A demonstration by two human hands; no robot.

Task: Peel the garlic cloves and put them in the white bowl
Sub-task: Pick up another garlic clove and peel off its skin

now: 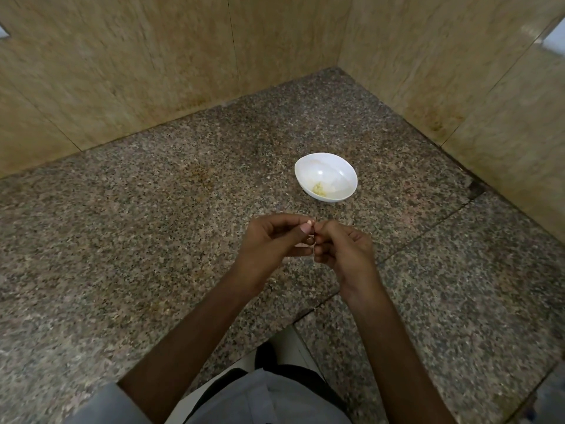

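From the head camera, both hands meet over the granite counter (146, 215), just in front of the white bowl (337, 171) and not touching it. The left hand (272, 240) has its fingers curled and pinches a small pale garlic clove (310, 222) between thumb and forefinger; only the clove's tip shows. The right hand (345, 249) is curled as well, its fingertips pressed up against the left's at the clove, seemingly nipping at the skin, though the contact itself is too small to make out. A few yellowish bits (319, 189), probably peeled garlic, lie in the bottom of the bowl. The clove looks tiny and light, likely firm under a thin, papery skin that tears easily and grows slick once bare. It is best held at its two ends, with the skin picked from the tip by a fingernail.
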